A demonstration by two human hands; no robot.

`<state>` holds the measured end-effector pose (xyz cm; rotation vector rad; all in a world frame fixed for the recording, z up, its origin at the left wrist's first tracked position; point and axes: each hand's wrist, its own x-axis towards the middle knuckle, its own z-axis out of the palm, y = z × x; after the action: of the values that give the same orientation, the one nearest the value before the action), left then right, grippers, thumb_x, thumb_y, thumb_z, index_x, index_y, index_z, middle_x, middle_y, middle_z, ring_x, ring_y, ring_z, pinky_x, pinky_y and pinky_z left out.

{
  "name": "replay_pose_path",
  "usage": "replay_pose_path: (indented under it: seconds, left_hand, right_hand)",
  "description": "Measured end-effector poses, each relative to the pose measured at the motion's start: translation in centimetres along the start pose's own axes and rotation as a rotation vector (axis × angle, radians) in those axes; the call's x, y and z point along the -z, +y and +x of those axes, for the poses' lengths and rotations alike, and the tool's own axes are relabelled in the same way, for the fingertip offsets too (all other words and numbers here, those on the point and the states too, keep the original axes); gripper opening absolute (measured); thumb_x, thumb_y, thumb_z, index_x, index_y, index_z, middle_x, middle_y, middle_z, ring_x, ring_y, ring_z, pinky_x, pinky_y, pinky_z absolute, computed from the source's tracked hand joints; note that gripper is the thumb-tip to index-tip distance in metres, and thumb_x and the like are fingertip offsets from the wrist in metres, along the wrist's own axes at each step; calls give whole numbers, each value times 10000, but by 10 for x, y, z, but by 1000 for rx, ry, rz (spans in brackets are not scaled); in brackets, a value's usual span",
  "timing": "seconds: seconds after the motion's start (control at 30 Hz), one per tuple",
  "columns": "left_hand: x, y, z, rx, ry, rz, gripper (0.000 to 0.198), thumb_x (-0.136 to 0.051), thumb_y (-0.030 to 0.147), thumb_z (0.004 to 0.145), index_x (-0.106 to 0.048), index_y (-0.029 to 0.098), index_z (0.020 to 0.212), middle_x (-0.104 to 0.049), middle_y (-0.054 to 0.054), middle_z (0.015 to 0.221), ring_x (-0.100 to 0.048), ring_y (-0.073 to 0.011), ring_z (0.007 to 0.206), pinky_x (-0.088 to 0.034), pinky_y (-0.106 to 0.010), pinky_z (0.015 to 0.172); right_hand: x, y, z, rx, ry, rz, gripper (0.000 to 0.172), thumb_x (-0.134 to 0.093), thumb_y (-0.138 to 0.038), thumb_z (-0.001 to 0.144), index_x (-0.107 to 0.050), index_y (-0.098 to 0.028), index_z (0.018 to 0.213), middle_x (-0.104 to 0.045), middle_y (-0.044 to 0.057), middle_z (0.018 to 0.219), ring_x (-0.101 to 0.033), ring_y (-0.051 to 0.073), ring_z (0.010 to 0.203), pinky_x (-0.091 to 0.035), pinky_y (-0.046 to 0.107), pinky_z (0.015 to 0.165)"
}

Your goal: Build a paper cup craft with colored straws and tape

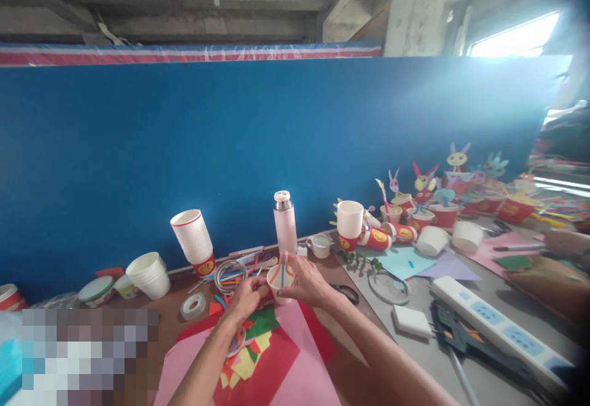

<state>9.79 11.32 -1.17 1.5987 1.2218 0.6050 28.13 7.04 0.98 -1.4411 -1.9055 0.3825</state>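
Observation:
A white paper cup (276, 295) is between my two hands above the sheets of coloured paper. Orange and blue strips (283, 271), like pipe cleaners, stand up inside it and come together at the top. My right hand (310, 280) grips the cup from the right, thumb low on its side and fingertips near the strips. At the cup's left side my left hand (249, 298) has its fingers curled against the wall. Below lie a pink sheet (313, 344), a red sheet (271, 363) and yellow paper scraps (244, 366).
Behind the cup stands a pink thermos (286, 228). Stacked cups (191, 237), a tape roll (193, 306) and pipe cleaners (230, 277) are to the left. Rightward are rabbit-decorated cups (421, 209), a power strip (493, 320) and a glue gun (479, 344). A blue partition (230, 136) closes the back.

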Motion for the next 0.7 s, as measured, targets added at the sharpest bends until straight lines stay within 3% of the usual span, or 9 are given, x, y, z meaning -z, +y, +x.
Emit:
replay_pose_path:
  seconds: [0.27, 0.5, 0.7]
  left_hand:
    - [2, -8, 1, 30, -20, -11, 214, -516, 288, 856, -573, 133, 992, -626, -34, 895, -607, -129, 688, -518, -295, 595]
    - [2, 0, -4, 6, -17, -117, 111, -565, 235, 797, -587, 130, 770, -537, 63, 546, -485, -65, 419, -426, -208, 441]
    - [4, 0, -5, 15, -9, -211, 137, -597, 233, 664, -602, 134, 758, -533, 59, 486, -463, -65, 361, -384, -196, 399]
  right_hand:
    - [-17, 1, -2, 32, 55, 46, 678, -697, -291, 623, -416, -173, 1229, -572, 107, 1102, -518, 253, 1044, -388, 373, 884]
    - [-22, 9, -5, 101, 98, 145, 695, -660, -242, 670, -348, -221, 1291, -545, 87, 1176, -516, 226, 1088, -398, 359, 920]
    - [-20, 7, -6, 94, 103, 149, 665, -660, -247, 669, -378, -211, 1270, -557, 82, 1162, -526, 220, 1070, -405, 343, 913]
